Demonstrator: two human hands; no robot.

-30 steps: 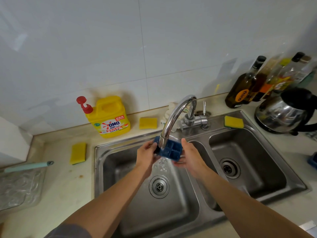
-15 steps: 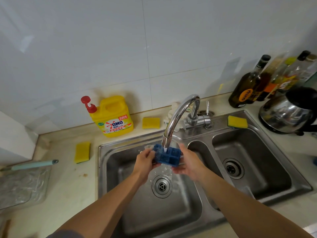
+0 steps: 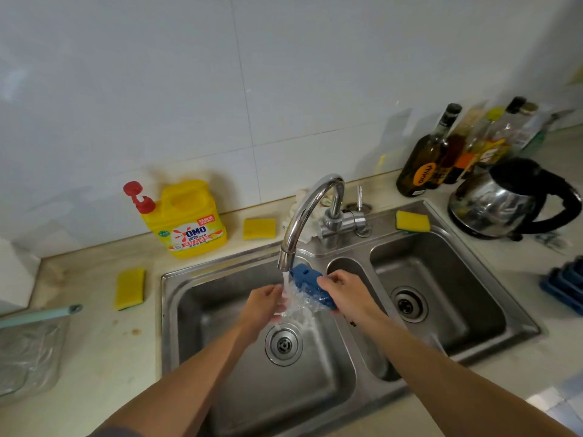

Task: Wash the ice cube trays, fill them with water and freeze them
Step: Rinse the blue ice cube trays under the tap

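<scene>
- Water [image 3: 285, 283] runs from the curved chrome tap [image 3: 303, 216] into the left basin of the double stainless-steel sink [image 3: 202, 272].
- The small blue plastic ice cube tray [image 3: 310, 287] is tilted in the stream just under the spout, over the left basin and close to the divider.
- The right hand [image 3: 345, 294] grips the tray's right side, with its fingers curled over the edge.
- The left hand [image 3: 263, 305] is in the splash at the tray's left with its fingers bent. From where I stand I cannot tell whether they have hold of the tray.
- A stack of dark blue trays [image 3: 564, 288] lies on the counter well right of the sink.
- A yellow detergent jug with a red cap [image 3: 186, 222] stands by the wall, left of the tap.
- A steel kettle with a black handle [image 3: 492, 206] sits at the far right.
</scene>
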